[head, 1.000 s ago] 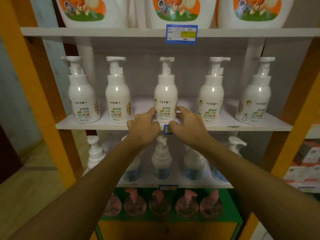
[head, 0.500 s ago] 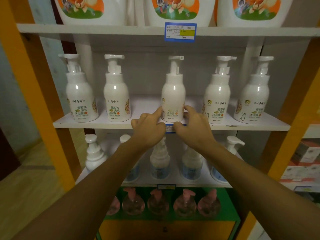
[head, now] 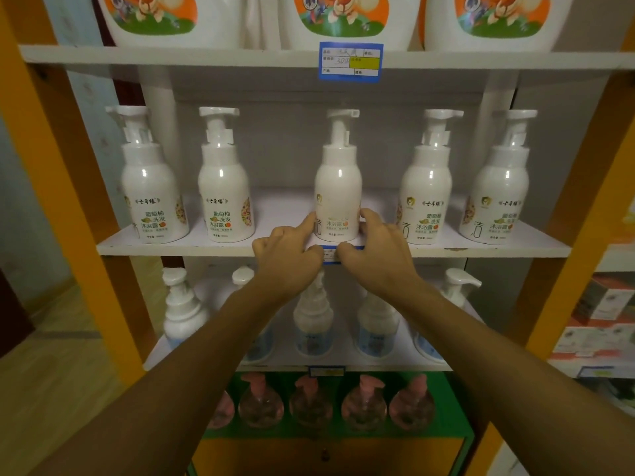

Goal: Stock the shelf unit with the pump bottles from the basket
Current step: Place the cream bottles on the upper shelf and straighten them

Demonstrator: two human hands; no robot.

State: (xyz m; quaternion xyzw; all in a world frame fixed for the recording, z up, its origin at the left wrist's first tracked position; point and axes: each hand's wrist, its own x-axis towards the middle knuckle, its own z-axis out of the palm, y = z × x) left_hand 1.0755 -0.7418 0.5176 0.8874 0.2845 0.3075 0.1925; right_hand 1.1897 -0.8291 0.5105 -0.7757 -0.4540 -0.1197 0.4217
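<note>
I see both hands at the base of the middle pump bottle (head: 338,187), upright on the middle shelf (head: 178,248) near its front edge. Left hand (head: 288,259) at its 8 o'clock, index fingertip on the bottle's lower side, other fingers curled under. Right hand (head: 376,252) at 4 o'clock, fingers bent against the other side, so the bottle is pinched between the two. Two same-type bottles (head: 223,187) stand at 9 o'clock, two more (head: 427,187) at 3 o'clock, all well apart from it. Blue price tag (head: 350,61) at 12 o'clock on the upper shelf edge, big jugs (head: 343,15) above. My forearms cover part of the lower-shelf pump bottles (head: 182,310); pink round bottles (head: 364,403) at 6 o'clock.
</note>
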